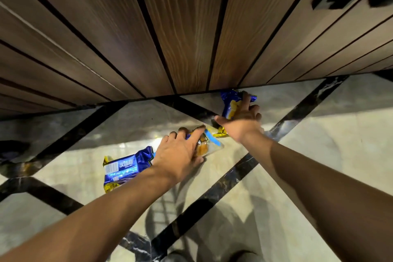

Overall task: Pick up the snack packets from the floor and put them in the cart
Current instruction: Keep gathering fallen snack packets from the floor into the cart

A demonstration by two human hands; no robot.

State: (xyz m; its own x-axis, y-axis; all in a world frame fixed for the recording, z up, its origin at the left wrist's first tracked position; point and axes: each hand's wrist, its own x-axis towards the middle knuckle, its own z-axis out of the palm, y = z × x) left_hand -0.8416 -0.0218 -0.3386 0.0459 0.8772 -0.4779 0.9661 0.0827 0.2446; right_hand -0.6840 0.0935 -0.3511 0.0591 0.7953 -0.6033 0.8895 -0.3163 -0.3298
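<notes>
Three snack packets lie on the marble floor near the wooden wall. A blue and gold packet (125, 169) lies flat at the left, untouched. My left hand (180, 153) presses down on a clear packet with a brown bun inside (205, 148), fingers spread over it. My right hand (242, 120) reaches onto a blue packet with yellow print (230, 100) lying against the wall base, fingers curled over it. A gold foil edge (220, 133) shows under my right wrist. No cart is in view.
A wood-panelled wall (180, 38) with dark vertical grooves rises right behind the packets. The glossy marble floor (319, 134) has black diagonal inlay strips. Tips of my feet (212, 257) show at the bottom edge.
</notes>
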